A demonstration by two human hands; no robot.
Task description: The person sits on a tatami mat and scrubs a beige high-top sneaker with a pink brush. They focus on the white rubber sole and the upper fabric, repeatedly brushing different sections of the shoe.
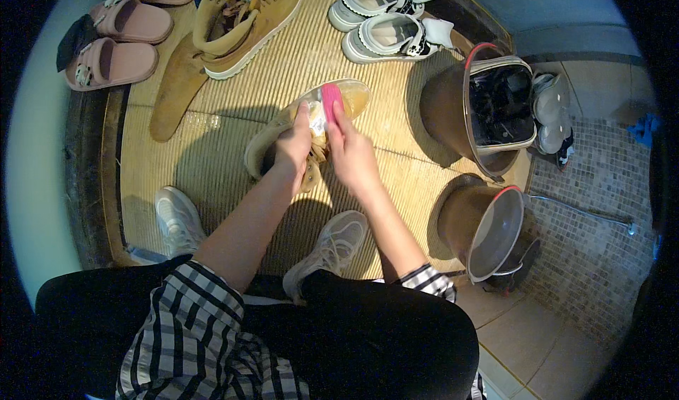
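In the head view, my left hand (pixel 295 144) grips a tan lace-up boot (pixel 265 140) near its tongue and opening, with the toe pointing up and to the right. The boot's toe is glossy, as if wet. My right hand (pixel 350 153) holds a pink brush (pixel 332 102) against the toe part of the boot; its bristles are hidden. Tan laces (pixel 318 150) hang between my hands. A second tan boot (pixel 254 28) lies on its side beyond, next to a brown insole (pixel 177 95).
Pink slippers (pixel 124 60) lie at the upper left of the ribbed mat (pixel 223 135). White shoes (pixel 392 36) stand at the top. On the right are a brown bucket (pixel 443 100) with a black case (pixel 501 103) at its mouth, a second bucket (pixel 459 219) and mosaic tiles (pixel 599 188).
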